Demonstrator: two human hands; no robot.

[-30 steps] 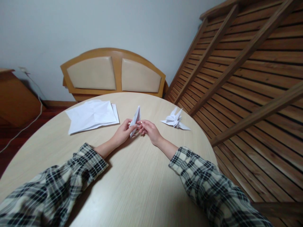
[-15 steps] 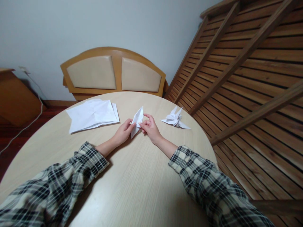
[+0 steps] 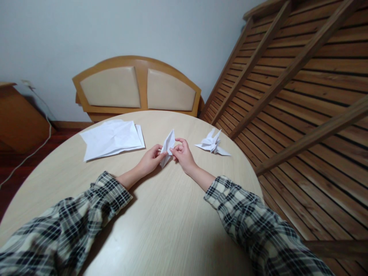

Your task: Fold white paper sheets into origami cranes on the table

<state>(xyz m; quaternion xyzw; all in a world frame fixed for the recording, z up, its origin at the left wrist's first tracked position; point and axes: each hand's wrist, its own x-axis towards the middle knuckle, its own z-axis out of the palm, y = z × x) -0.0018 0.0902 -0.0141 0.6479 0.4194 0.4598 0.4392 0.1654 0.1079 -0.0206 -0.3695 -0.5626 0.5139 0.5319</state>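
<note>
Pale wood, the round table takes up most of the floor, with a padded chair against its far edge. At the table's far left lie loose white sheets, and at its far right sits a finished paper crane. Low over the table's far middle, the half-folded paper has tipped and spread; a second ago it stood as one thin spike. The left hand pinches its lower edge. The right hand has closed in, thumb and forefinger nipping the right side, seemingly drawing a flap open.
</note>
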